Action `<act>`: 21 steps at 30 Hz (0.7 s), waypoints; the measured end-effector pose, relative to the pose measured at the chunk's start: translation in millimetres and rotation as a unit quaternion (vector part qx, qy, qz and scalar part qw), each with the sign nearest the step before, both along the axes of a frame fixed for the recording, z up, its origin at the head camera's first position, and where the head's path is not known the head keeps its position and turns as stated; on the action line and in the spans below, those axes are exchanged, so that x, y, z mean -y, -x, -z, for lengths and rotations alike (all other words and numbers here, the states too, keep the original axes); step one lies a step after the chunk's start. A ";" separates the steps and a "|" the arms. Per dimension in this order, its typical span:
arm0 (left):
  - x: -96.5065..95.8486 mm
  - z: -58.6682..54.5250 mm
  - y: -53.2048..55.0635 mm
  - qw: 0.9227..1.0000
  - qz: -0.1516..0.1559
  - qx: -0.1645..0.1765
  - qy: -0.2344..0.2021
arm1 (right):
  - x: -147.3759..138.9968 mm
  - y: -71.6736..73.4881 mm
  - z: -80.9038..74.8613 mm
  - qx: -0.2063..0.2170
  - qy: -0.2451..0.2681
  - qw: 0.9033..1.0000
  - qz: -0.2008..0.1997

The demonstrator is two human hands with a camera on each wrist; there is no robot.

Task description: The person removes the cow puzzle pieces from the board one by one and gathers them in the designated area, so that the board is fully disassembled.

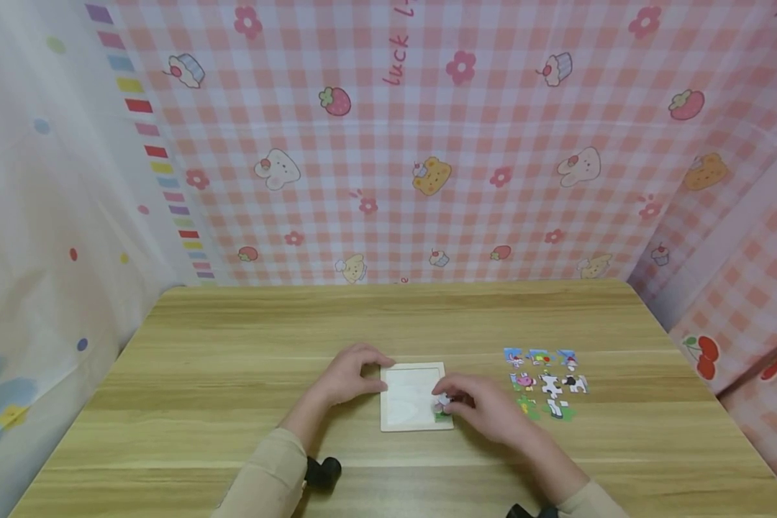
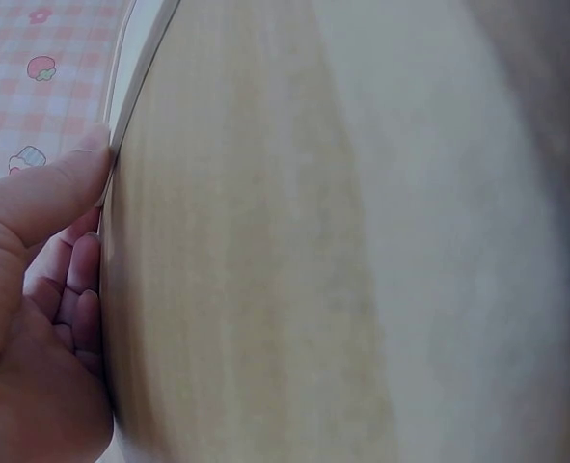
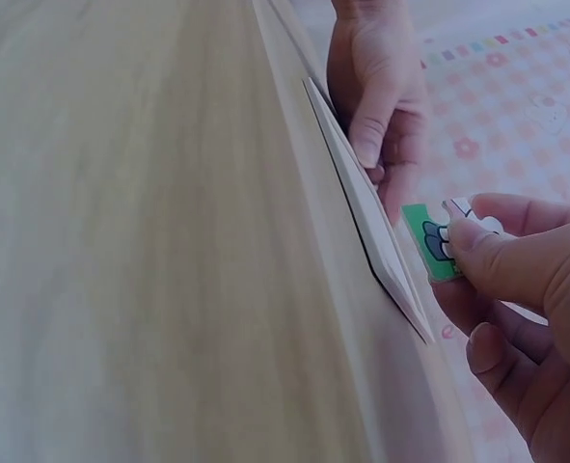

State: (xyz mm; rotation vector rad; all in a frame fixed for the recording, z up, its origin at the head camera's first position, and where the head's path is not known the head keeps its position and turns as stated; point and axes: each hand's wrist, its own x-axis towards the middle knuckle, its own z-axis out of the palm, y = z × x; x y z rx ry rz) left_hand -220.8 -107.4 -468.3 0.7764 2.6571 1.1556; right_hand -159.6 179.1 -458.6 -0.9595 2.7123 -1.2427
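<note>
A square, pale wooden puzzle tray (image 1: 411,424) with a raised rim lies flat in the middle of the table. My left hand (image 1: 351,374) grips its upper left corner, thumb against the left side and index finger at the corner. Over the tray's lower right corner, my right hand (image 1: 487,409) pinches a jigsaw piece (image 3: 429,241) between thumb and fingers. That piece is green and white with a grey hoof-like shape, and fingertips cover part of it. Several loose jigsaw pieces (image 1: 550,385), with cow, pink and blue sky prints, lie spread in rows to the right.
The wood-grain table (image 1: 233,345) reaches back to a pink checked curtain (image 1: 388,216). A pale dotted curtain (image 1: 58,216) hangs at the left. Black wrist mounts (image 1: 324,473) sit near both forearms.
</note>
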 end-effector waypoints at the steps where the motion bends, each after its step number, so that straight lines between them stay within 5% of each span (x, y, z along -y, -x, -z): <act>1: 0.0 -0.1 0.1 1.000 0.000 0.002 0.000 | -2.4 -0.1 -0.1 0.000 0.000 1.000 0.005; 8: -0.3 -1.3 0.0 1.000 0.003 0.000 0.003 | -24.0 -1.3 1.7 -0.021 0.019 1.000 0.011; 16: -0.9 -4.3 -1.5 1.000 0.004 -0.001 0.004 | -49.4 -8.2 -0.2 -0.089 0.014 0.994 0.054; 21: -1.6 -5.5 -2.9 1.000 0.003 0.006 -0.003 | -65.8 -12.4 -0.1 -0.095 0.013 0.991 0.088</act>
